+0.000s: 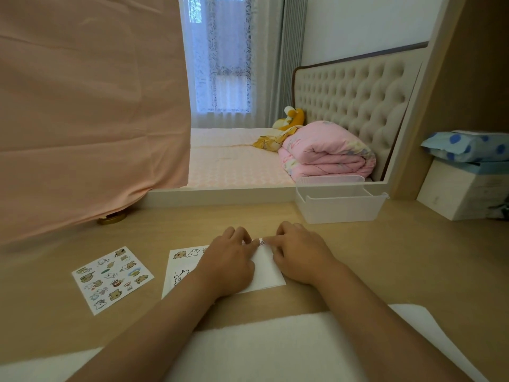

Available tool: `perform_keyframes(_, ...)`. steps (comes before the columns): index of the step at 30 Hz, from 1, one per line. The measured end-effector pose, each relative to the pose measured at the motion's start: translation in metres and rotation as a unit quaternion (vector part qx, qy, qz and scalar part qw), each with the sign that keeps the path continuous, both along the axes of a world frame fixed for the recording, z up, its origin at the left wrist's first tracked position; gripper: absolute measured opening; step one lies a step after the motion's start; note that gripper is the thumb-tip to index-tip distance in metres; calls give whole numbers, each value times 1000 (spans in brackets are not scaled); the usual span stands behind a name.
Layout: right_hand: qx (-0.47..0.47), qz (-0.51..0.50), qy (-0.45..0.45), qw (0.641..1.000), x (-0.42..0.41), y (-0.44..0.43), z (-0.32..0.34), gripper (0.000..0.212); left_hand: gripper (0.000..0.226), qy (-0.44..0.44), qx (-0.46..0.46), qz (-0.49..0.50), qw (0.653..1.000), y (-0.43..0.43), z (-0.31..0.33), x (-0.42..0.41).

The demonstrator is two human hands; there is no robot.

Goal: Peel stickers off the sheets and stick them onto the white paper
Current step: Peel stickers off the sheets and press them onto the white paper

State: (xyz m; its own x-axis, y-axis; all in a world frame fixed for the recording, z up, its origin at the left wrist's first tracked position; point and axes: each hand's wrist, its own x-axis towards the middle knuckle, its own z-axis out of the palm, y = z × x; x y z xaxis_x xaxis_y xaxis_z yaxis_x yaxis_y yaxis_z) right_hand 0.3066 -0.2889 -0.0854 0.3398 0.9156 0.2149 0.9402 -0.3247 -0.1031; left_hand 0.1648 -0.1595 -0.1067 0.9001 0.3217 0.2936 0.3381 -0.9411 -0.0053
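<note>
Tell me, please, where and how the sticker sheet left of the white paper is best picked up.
Pinch the sticker sheet at its right corner, coming from the right, where the left hand is closest. It lies flat on the desk, so only an edge offers purchase; probably slide a fingertip under that corner, thumb on top.

Two hands, the left hand (228,260) and the right hand (300,257), show with their backs up, knuckles and finger joints plainly visible. The left forearm (154,326) and the right forearm (385,326) are bare along all that is seen of them, wrists included. Between the arms lies a white cloth (261,346) with a soft, nubbly surface (whether it is clothing cannot be told).
</note>
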Motion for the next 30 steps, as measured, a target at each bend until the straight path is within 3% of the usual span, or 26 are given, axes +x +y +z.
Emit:
perform_keyframes(4,-15,-1,-8,1000,0,0,3,37,78,25,7,16,1000,-7,8,0)
perform_keyframes(10,10,-5,-7,1000,-5,0,7,35,47,24,-62,35,997,-8,16,0)
perform_keyframes(14,42,18,26,999,-21,9,10,34,41,-79,-227,25,970,1,35,-17)
perform_keyframes(18,53,64,118,990,-42,18,16,31,41,-181,-284,60,940,13,52,-56)
perform_keyframes(22,30,77,223,971,-65,33,26,26,36,-142,-256,101,951,25,55,-102)
perform_keyframes(26,-7,52,285,957,-89,54,37,46,46,-64,-276,108,953,24,50,-136)
perform_keyframes(30,-29,61,324,943,-106,71,38,18,63,-57,-285,109,951,22,43,-154)
